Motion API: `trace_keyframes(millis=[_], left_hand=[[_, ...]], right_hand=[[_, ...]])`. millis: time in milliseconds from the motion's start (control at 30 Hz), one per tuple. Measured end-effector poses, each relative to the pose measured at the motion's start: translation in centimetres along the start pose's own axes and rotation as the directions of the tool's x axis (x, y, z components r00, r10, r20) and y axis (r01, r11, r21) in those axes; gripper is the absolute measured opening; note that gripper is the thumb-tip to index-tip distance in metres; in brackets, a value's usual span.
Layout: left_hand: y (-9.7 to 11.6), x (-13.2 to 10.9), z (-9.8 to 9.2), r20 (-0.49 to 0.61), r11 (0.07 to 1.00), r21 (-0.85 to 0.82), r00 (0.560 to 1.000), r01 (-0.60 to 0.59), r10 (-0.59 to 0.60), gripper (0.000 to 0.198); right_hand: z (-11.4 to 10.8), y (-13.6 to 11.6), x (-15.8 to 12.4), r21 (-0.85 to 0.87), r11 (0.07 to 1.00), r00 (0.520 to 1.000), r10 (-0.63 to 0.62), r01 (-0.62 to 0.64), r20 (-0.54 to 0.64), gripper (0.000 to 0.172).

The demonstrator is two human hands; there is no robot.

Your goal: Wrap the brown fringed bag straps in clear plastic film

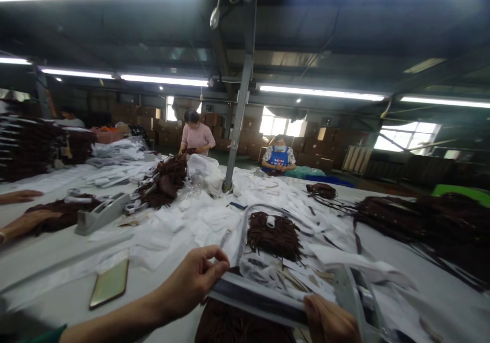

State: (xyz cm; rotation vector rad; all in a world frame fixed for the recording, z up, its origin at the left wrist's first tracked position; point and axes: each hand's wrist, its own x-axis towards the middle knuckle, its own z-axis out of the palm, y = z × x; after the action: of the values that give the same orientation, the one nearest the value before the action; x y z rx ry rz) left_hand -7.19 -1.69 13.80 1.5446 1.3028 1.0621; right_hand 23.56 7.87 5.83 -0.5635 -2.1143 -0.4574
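Note:
My left hand (195, 277) is closed in a pinch on the top left corner of a clear plastic bag (254, 294) at the table's near edge. My right hand (329, 320) is closed on the bag's right end, low in the view. A dark brown fringed piece (225, 325) lies under the bag, partly hidden. Just beyond the bag sits another brown fringed piece (272, 236) with a small white tag, inside clear plastic.
A phone (109, 283) lies left of my arm. A grey tape dispenser (100, 213) stands further left, by another person's hands (23, 215). White paper scraps (199, 215) cover the table (46, 261). Brown piles (421, 220) lie at the right. A metal post (239, 113) rises mid-table. Two people work at the far side.

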Motion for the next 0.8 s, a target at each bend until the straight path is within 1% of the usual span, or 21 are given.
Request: trace_keyframes(millis=[67,133,167,233,267,367,400,433,500,533,600,633,667,733,800], left_hand=[[-0.2,0.4,-0.2,-0.028,1.000,0.025,1.000,-0.004,0.005,0.041],[0.0,0.6,0.0,-0.065,0.997,0.072,0.998,-0.017,0.022,0.038],[0.2,0.6,0.3,-0.074,0.995,0.093,0.997,-0.021,0.028,0.035],[0.6,0.6,1.5,-0.058,0.993,0.116,0.997,-0.035,0.042,0.029],[0.8,0.6,2.3,-0.032,0.992,0.112,0.998,-0.049,0.053,0.026],[1.2,0.7,4.7,0.025,0.995,0.059,0.997,-0.078,0.077,0.021],[1.3,0.8,5.2,0.032,0.996,0.039,0.997,-0.077,0.076,0.022],[1.2,0.8,5.3,0.038,0.997,0.024,0.996,-0.076,0.075,0.023],[1.0,0.6,4.7,0.074,0.995,0.026,0.993,-0.095,0.093,0.023],[0.8,0.4,4.0,0.120,0.992,0.049,0.987,-0.112,0.106,0.023],[0.3,-0.3,2.3,0.226,0.977,0.165,0.969,-0.134,0.095,0.024],[0.0,-0.8,1.3,0.266,0.960,0.250,0.962,-0.130,0.061,0.024],[-0.3,-1.3,0.4,0.282,0.932,0.343,0.959,-0.115,0.015,0.024],[-0.7,-2.2,-1.1,0.259,0.855,0.512,0.964,-0.084,-0.060,0.027],[-0.9,-2.9,-2.2,0.243,0.781,0.619,0.966,-0.086,-0.087,0.022]], right_hand=[[0.2,1.1,-0.9,-0.045,0.998,0.998,0.051,-0.050,0.023,0.039],[0.1,1.2,-0.9,-0.129,0.977,0.985,0.170,-0.169,-0.002,0.039],[0.0,0.7,-0.5,-0.152,0.958,0.970,0.242,-0.243,-0.030,0.037],[0.0,-1.7,1.3,-0.104,0.929,0.934,0.350,-0.355,-0.070,0.035],[0.2,-3.5,2.4,-0.021,0.927,0.925,0.373,-0.375,-0.071,0.037],[1.9,-9.5,5.4,0.242,0.920,0.946,0.323,-0.308,-0.027,0.055],[2.7,-11.0,6.0,0.298,0.904,0.944,0.330,-0.306,-0.030,0.062],[3.3,-12.2,6.3,0.336,0.884,0.936,0.351,-0.325,-0.019,0.064],[4.2,-13.0,6.2,0.350,0.871,0.929,0.369,-0.346,0.000,0.065],[4.4,-12.8,5.9,0.336,0.877,0.933,0.359,-0.342,0.014,0.062],[4.0,-11.8,5.1,0.302,0.901,0.949,0.309,-0.313,0.060,0.055],[3.6,-11.2,4.8,0.298,0.904,0.952,0.291,-0.305,0.094,0.051],[3.1,-10.7,4.6,0.305,0.899,0.948,0.285,-0.315,0.140,0.046],[1.9,-10.0,4.5,0.327,0.870,0.926,0.313,-0.369,0.210,0.040],[1.1,-9.8,4.6,0.339,0.838,0.901,0.366,-0.428,0.232,0.038]])
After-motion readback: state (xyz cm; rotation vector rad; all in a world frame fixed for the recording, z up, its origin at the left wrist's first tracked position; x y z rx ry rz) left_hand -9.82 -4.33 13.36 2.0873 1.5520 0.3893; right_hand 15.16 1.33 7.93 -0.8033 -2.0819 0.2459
